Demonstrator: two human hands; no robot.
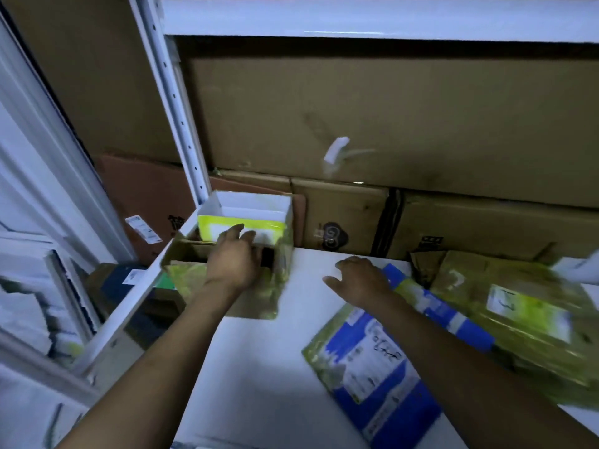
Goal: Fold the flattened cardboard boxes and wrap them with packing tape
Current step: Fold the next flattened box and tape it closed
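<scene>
- Head view showed my left hand [231, 264] lying over the open top of a brown cardboard box [191, 273]. Its fingers were fairly straight and held nothing. Their tips reached the front of a small white-and-yellow box [246, 215] standing just beyond them.
- My right hand [359, 280] was loosely spread, palm down, and gripped nothing. I could not tell whether it touched the desk [259, 367] or hung just above it.
- Under and behind my right wrist a flattened blue box [366, 351] lay flat on the desk. Further out to the right of that hand lay a flattened brown box [518, 319] with glossy yellow-green film over it, too blurred to read.
- No roll of packing tape showed near either hand.
- I judged the blue box light, stiff across its panels but floppy at the creases, so it would sag if lifted by one corner. Its printed face looked smooth and probably slippery.
- The best hold, I reckoned, was thumb over and fingers under the edge nearest my right hand. My left hand would take the opposite edge, then push the sides square.
- Large brown cartons [356, 124] were stacked beyond both hands.
</scene>
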